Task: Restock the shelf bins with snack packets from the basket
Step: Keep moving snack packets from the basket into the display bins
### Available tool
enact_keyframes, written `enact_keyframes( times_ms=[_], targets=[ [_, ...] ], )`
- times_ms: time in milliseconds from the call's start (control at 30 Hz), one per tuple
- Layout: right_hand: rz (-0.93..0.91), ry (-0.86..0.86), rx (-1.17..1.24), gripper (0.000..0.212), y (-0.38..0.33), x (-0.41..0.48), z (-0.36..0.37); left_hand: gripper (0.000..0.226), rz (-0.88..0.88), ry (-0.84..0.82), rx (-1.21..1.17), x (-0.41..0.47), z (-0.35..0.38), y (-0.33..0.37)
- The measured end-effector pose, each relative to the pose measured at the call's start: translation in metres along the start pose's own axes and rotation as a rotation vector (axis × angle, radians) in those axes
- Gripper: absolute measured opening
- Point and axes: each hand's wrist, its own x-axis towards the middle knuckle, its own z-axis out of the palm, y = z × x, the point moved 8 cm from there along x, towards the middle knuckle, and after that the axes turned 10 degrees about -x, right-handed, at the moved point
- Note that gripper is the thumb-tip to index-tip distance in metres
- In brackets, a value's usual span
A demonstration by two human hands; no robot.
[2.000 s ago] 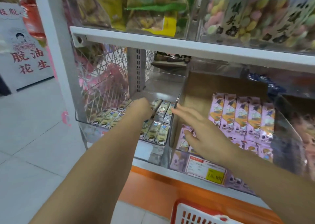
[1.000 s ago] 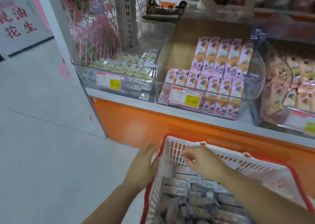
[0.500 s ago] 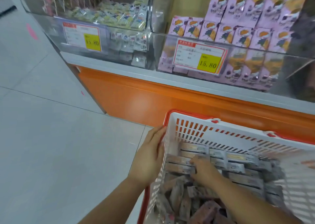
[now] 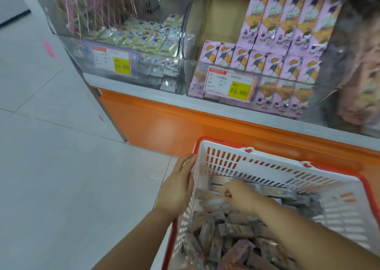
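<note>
Half a second ago the right hand [image 4: 239,195] was lying flat on the snack packets [image 4: 236,228]. Now it is curling its fingers [image 4: 226,193] around a blurred bunch of them near the basket's far left corner. The left hand [image 4: 176,189] is staying where it was, resting against the outside of the basket [image 4: 267,158] at its left wall, fingers straight and pressed together.

The white basket with its red rim is sitting just in front of the shelf's orange base [image 4: 164,125] and is holding a loose heap of purplish and grey packets, too blurred to read.

Above, two clear bins are standing side by side on the shelf [image 4: 144,94]. The left bin [image 4: 82,49] is holding flat rows of yellow-green packets [image 4: 144,35], and the right bin [image 4: 192,72] is holding upright purple packets [image 4: 287,33] in rows. Each bin front is carrying a price tag [image 4: 112,60] with a yellow patch.
</note>
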Motion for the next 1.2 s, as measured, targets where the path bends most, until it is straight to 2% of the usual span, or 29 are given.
enact_keyframes(
  times_ms=[100,200,233,267,333,400,433,500,567,633,700,800,867,933,967,1033,1133,1200],
  targets=[
    [-0.06,0.062,-0.087,0.019,-0.017,-0.038,-0.051,0.053,-0.026,-0.069,0.079,0.0,0.001,0.002],
    [-0.183,0.198,-0.198,0.018,-0.048,-0.086,-0.108,0.049,-0.068,-0.169,0.271,0.005,-0.003,0.009],
    [-0.234,0.256,-0.237,0.018,-0.059,-0.103,-0.124,0.045,-0.096,-0.17,0.269,0.005,-0.009,0.016],
    [-0.281,0.311,-0.283,0.017,-0.068,-0.121,-0.137,0.041,-0.121,-0.152,0.201,0.004,-0.018,0.027],
    [-0.396,0.435,-0.363,0.016,-0.084,-0.152,-0.156,0.037,-0.204,-0.147,-0.134,-0.005,-0.034,0.054],
    [-0.557,0.6,-0.463,0.015,-0.102,-0.183,-0.167,0.038,-0.319,-0.25,-0.514,-0.022,-0.041,0.078],
    [-0.644,0.681,-0.522,0.013,-0.111,-0.197,-0.169,0.037,-0.353,-0.301,-0.614,-0.031,-0.046,0.089],
    [-0.772,0.772,-0.64,0.011,-0.122,-0.212,-0.167,0.036,-0.346,-0.342,-0.68,-0.044,-0.06,0.105],
    [-0.821,0.819,-0.677,0.012,-0.128,-0.22,-0.167,0.035,-0.308,-0.297,-0.703,-0.052,-0.08,0.118],
    [-0.781,0.844,-0.609,0.023,-0.132,-0.224,-0.175,0.034,-0.251,-0.224,-0.714,-0.059,-0.102,0.128],
    [-0.697,0.863,-0.415,0.038,-0.136,-0.229,-0.188,0.03,-0.198,-0.163,-0.685,-0.065,-0.123,0.137],
    [-0.609,0.867,-0.125,0.033,-0.146,-0.232,-0.203,0.031,-0.126,-0.009,-0.69,-0.066,-0.151,0.148],
    [-0.581,0.909,0.015,0.031,-0.155,-0.232,-0.211,0.04,-0.115,0.199,-0.831,-0.063,-0.167,0.148],
    [-0.548,0.976,0.137,0.043,-0.165,-0.231,-0.218,0.045,-0.16,0.401,-1.132,-0.061,-0.171,0.147],
    [-0.529,1.004,0.183,0.046,-0.171,-0.23,-0.222,0.045,-0.18,0.445,-1.283,-0.058,-0.167,0.149],
    [-0.504,1.049,0.254,0.043,-0.184,-0.224,-0.228,0.04,-0.193,0.449,-1.451,-0.054,-0.156,0.159],
    [-0.507,1.064,0.305,0.034,-0.197,-0.211,-0.24,0.031,-0.19,0.44,-1.454,-0.047,-0.152,0.168],
    [-0.54,0.977,0.311,0.033,-0.2,-0.2,-0.249,0.026,-0.175,0.471,-1.431,-0.037,-0.164,0.164]
  ],
)
